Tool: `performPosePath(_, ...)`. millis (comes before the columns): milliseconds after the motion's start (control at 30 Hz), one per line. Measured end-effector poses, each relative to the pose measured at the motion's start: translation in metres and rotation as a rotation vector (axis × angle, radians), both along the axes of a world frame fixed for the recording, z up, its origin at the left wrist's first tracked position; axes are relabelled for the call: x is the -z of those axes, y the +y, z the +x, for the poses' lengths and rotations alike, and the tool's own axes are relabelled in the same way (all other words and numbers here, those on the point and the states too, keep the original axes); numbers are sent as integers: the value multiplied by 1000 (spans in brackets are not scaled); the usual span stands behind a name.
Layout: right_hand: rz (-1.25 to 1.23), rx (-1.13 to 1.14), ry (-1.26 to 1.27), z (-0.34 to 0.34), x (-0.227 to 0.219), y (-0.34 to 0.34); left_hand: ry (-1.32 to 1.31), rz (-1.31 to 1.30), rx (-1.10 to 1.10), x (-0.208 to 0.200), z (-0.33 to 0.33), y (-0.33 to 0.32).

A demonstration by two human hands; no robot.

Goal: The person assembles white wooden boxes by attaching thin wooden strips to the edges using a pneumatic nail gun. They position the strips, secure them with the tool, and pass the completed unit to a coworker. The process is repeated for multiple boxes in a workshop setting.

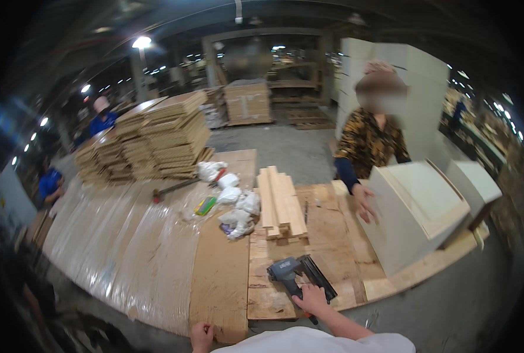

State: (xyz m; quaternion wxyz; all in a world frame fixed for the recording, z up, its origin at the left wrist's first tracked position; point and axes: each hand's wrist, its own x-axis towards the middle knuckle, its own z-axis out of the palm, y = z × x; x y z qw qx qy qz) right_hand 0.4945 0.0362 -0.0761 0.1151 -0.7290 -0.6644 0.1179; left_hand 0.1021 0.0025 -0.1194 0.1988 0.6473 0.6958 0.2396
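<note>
A dark grey-blue nail gun [285, 270] lies on the worktable in front of me, its black magazine pointing away to the right. My right hand [312, 300] is closed around its handle. Down at the table's near edge, my left hand [202, 337] rests with its fingers curled in; whatever may be in them is too small to make out. Beyond the nail gun sits a stack of pale wooden strips [281, 203]. To the right, a co-worker's hand [363, 203] is against a white box-shaped cabinet [394, 217] standing tilted on the table.
Plastic-wrapped boards [126, 253] cover the left side. Several white plastic bags [236, 222], a green-yellow packet [205, 206] and a hammer [171, 190] lie mid-table. Tall stacks of wooden panels [156, 135] rise at the far left. A co-worker [372, 138] stands across the table.
</note>
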Motion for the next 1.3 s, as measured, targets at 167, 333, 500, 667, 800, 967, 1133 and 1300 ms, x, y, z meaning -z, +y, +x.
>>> performPosePath(167,92,-80,-38,-8,23,18,115,319,180,29,28,-20)
performPosePath(333,-101,31,69,-13,26,33,247,428,110,39,49,-29)
performPosePath(500,-171,88,156,-16,14,32,254,493,106,33,50,-27)
performPosePath(667,-74,93,170,-18,18,29,283,539,91,23,51,-27)
performPosePath(800,-115,99,182,-21,10,31,371,496,270,16,54,-32)
performPosePath(967,-89,95,214,-20,11,29,329,435,577,6,85,-37)
performPosePath(1133,-85,96,189,-19,9,28,478,451,618,-2,87,-34)
performPosePath(1300,-102,104,194,-18,12,24,408,539,488,3,95,-40)
